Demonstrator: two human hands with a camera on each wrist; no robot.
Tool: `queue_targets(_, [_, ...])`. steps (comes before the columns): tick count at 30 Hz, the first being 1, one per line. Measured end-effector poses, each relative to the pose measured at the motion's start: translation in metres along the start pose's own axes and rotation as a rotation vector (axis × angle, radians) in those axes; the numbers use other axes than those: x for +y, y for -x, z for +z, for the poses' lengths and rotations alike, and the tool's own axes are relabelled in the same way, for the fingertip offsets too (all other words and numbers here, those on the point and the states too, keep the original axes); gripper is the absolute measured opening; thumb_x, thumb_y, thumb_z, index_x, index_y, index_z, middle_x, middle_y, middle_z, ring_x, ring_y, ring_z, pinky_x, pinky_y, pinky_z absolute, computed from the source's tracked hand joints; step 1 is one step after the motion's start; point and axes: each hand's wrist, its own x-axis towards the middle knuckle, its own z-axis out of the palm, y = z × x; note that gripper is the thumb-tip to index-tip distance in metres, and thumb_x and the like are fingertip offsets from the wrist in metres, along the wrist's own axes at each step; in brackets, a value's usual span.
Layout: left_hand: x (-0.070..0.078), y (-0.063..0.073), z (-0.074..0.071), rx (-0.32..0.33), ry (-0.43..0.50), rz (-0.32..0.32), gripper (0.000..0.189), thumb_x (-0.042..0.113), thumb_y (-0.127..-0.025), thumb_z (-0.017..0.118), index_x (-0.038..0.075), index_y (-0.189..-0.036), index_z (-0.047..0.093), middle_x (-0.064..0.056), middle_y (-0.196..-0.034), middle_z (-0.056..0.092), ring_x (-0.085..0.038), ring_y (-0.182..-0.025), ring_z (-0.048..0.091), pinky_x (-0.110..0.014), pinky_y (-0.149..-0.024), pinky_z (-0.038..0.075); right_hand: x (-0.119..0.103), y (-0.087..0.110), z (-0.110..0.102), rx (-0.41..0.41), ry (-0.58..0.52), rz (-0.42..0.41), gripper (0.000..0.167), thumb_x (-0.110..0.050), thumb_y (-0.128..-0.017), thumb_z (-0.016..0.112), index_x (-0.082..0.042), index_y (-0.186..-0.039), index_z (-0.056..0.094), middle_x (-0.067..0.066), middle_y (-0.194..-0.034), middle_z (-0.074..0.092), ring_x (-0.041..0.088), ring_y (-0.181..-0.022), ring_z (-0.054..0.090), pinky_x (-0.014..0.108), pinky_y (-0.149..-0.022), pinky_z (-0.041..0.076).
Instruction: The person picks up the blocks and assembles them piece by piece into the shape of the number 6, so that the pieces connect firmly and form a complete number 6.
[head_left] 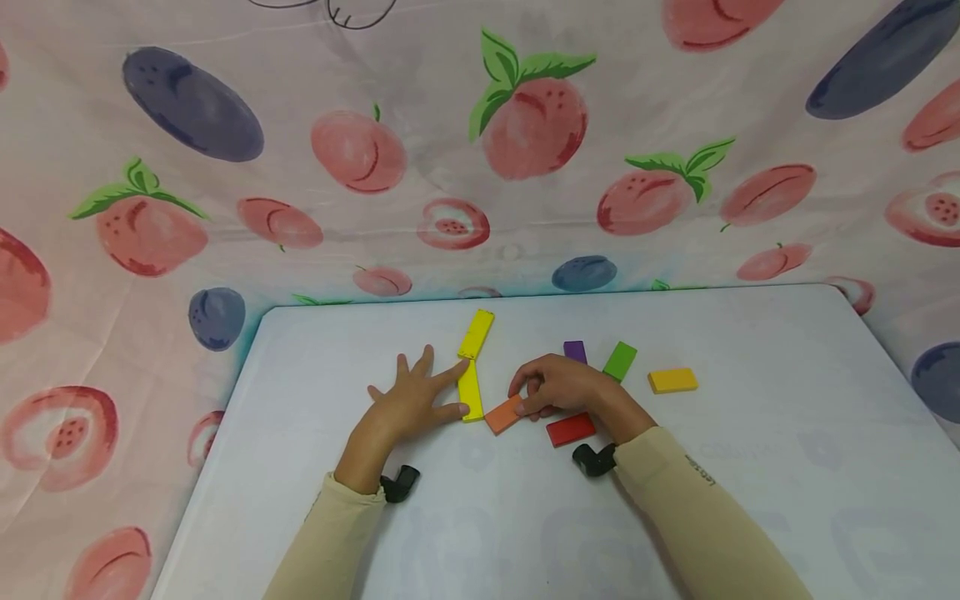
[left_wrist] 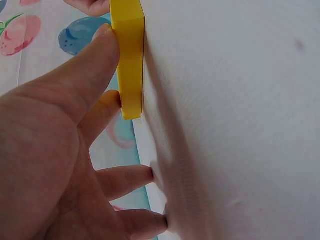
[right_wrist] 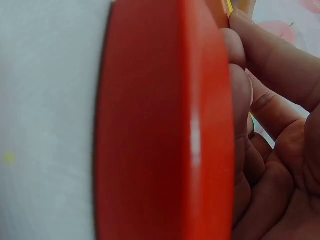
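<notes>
Two yellow blocks lie end to end at a slight angle: a far one [head_left: 476, 334] and a near one [head_left: 470, 392]. My left hand [head_left: 408, 406] has its fingers spread, with the index fingertip and thumb against the left side of the near yellow block [left_wrist: 131, 65]. An orange block [head_left: 502, 415] is pinched between the thumb and fingers of my right hand [head_left: 562, 385], its left corner right at the near yellow block's lower end. Close beneath the right hand lies a red block [head_left: 571, 429], which fills much of the right wrist view.
Beyond the right hand are a purple block [head_left: 574, 351], partly hidden by it, and a green block [head_left: 620, 361]. Farther right lies an amber-yellow block [head_left: 672, 381]. The white table [head_left: 480, 533] ends at a fruit-printed cloth [head_left: 450, 100] behind.
</notes>
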Motion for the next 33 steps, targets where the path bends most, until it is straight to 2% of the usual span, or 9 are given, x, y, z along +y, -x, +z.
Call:
queue_targets(7, [0.000, 0.001, -0.001, -0.001, 0.004, 0.004, 0.072, 0.056, -0.092, 0.067, 0.047, -0.156, 0.035, -0.017, -0.172, 0.010, -0.057, -0.154, 0.001, -0.094, -0.097, 0.008, -0.001, 0.000, 0.000, 0.003, 0.020, 0.020, 0.022, -0.022, -0.087, 0.082, -0.019, -0.108, 0.075, 0.005, -0.077, 0.067, 0.018, -0.066, 0.059, 0.026, -0.064, 0.048])
queue_targets(15, [0.000, 0.000, 0.000, -0.003, 0.008, 0.003, 0.072, 0.057, -0.093, 0.067, 0.049, -0.156, 0.033, -0.016, -0.173, 0.009, -0.056, -0.154, -0.001, -0.093, -0.097, 0.008, -0.001, 0.008, -0.005, 0.030, -0.015, 0.010, 0.037, -0.029, -0.086, 0.083, -0.017, -0.118, 0.070, 0.007, -0.087, 0.066, 0.021, -0.075, 0.063, 0.029, -0.071, 0.052])
queue_targets(21, [0.000, 0.000, -0.001, -0.007, 0.008, 0.000, 0.073, 0.056, -0.093, 0.067, 0.048, -0.156, 0.033, -0.016, -0.173, 0.009, -0.056, -0.154, -0.001, -0.093, -0.097, 0.007, 0.001, 0.024, -0.013, 0.097, 0.097, -0.065, 0.027, -0.035, -0.086, 0.081, -0.019, -0.106, 0.070, 0.002, -0.086, 0.064, 0.019, -0.082, 0.059, 0.031, -0.071, 0.049])
queue_targets(25, [0.000, 0.000, 0.000, -0.007, 0.011, 0.000, 0.073, 0.056, -0.093, 0.067, 0.048, -0.157, 0.033, -0.015, -0.173, 0.008, -0.056, -0.154, -0.001, -0.094, -0.097, 0.007, 0.005, 0.035, -0.019, 0.095, 0.171, -0.123, 0.015, -0.032, -0.087, 0.081, -0.023, -0.095, 0.073, -0.003, -0.082, 0.067, 0.018, -0.081, 0.061, 0.033, -0.073, 0.052])
queue_targets(33, [0.001, 0.001, -0.001, -0.003, 0.019, 0.001, 0.072, 0.055, -0.093, 0.068, 0.048, -0.156, 0.034, -0.016, -0.173, 0.009, -0.056, -0.154, -0.002, -0.094, -0.097, 0.006, 0.012, 0.051, -0.028, 0.082, 0.309, -0.218, 0.013, -0.034, -0.086, 0.083, -0.027, -0.094, 0.077, -0.012, -0.086, 0.070, 0.012, -0.086, 0.064, 0.031, -0.079, 0.055])
